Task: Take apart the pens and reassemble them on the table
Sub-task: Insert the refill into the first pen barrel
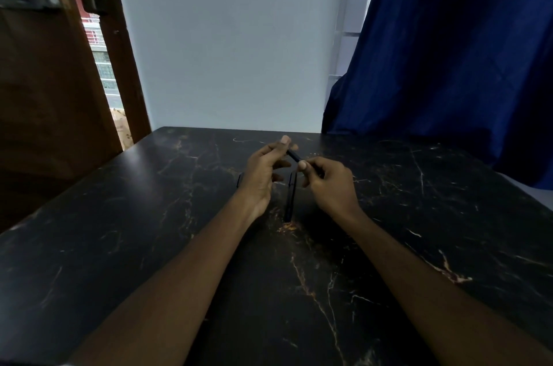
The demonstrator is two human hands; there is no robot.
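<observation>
nearest to us the two bare forearms reach out over the dark marbled table [419, 216], converging toward its far middle. between the wrists, lying flat on the table and pointing away from us, we see two slim dark pen pieces [290, 198] side by side, touching or nearly so; they blend into the dark top and we cannot tell which parts of a pen they are. a further short dark piece [239, 180] shows just left of the left wrist, mostly hidden behind it.

above those, the left hand [263, 171] is raised with fingers loosely curled and its thumb and forefinger closing on the far end of a short black pen part [294, 155]. the right hand [326, 183] pinches the near end of the same part between thumb and forefinger, the other fingers folded in. so both hands hold that one piece, tilted, clear of the table, just above the lying pieces. its ends are covered by fingertips, so we cannot say whether it is a cap or a barrel.

beyond the table edge stand a pale wall [233, 36], a blue curtain [449, 51] on the right and a brown wooden door [45, 96] on the left.
</observation>
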